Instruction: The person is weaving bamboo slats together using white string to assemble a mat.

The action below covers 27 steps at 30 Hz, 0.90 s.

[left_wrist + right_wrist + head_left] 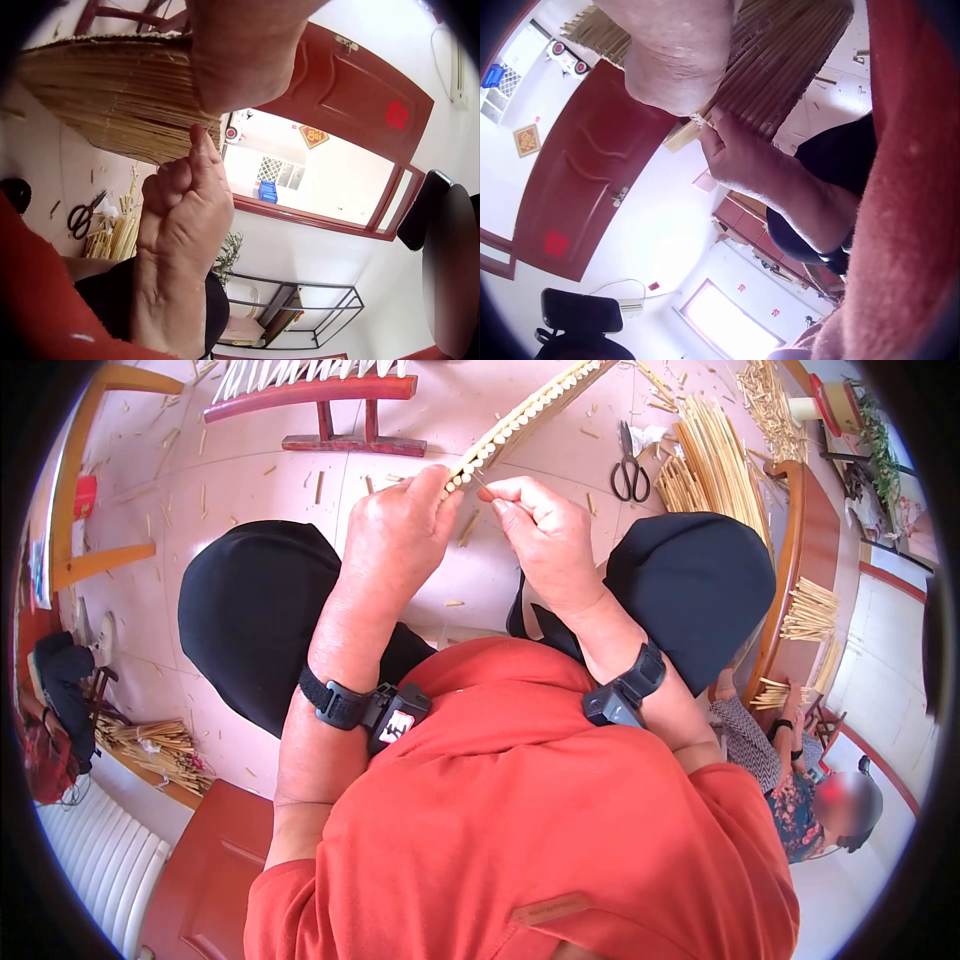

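Note:
A mat of straw-coloured stalks (515, 426) bound side by side slants up and away from me, its pale cut ends in a row. My left hand (400, 525) grips its near end, thumb along the edge. Close beside that end, my right hand (550, 540) pinches a thin strand between thumb and forefinger. In the left wrist view the flat face of the mat (120, 90) spreads out behind both hands. Pale binding (697, 118) shows between the two hands in the right wrist view. My right fingertips hide part of the strand.
Black scissors (630, 468) lie on the pink tiled floor, near a bundle of stalks (720, 455) at right. A red wooden stand (345, 422) is ahead at left, near a yellow wooden frame (75, 480). Stalk scraps litter the floor. Another person (790, 800) sits at far right.

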{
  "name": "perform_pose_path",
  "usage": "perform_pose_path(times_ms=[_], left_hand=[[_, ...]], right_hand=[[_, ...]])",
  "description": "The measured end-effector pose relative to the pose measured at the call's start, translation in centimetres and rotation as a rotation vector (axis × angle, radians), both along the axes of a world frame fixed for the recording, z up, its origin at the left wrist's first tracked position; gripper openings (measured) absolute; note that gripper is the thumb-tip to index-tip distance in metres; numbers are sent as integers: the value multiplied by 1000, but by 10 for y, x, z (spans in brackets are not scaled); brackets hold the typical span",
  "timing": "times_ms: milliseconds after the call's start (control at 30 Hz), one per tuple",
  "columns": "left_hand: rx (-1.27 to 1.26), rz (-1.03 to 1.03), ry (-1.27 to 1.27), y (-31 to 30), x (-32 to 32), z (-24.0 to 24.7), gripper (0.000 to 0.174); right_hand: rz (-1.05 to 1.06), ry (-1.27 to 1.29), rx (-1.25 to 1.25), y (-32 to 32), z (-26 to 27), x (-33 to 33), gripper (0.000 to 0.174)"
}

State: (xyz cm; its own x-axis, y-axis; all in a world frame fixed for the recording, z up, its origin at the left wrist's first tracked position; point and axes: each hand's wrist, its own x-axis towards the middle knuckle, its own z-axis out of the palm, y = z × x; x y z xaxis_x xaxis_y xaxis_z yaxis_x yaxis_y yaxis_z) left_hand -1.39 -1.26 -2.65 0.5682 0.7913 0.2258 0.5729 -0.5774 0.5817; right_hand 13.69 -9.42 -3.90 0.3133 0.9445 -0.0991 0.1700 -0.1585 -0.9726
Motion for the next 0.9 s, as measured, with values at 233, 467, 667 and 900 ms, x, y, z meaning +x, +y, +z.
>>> perform_pose_path(times_ms=[233, 467, 667, 900], left_hand=[[-57, 18, 35, -1, 1, 4, 18], [32, -50, -10, -5, 3, 11, 20], [134, -56, 20, -17, 6, 14, 25], [-174, -216, -89, -54, 13, -13, 64]], right_hand=[[2, -63, 41, 6, 4, 1, 12], [-38, -255, 113, 11, 12, -4, 6], [-47, -195, 176, 5, 12, -2, 5], [-82, 233, -179, -28, -15, 38, 14]])
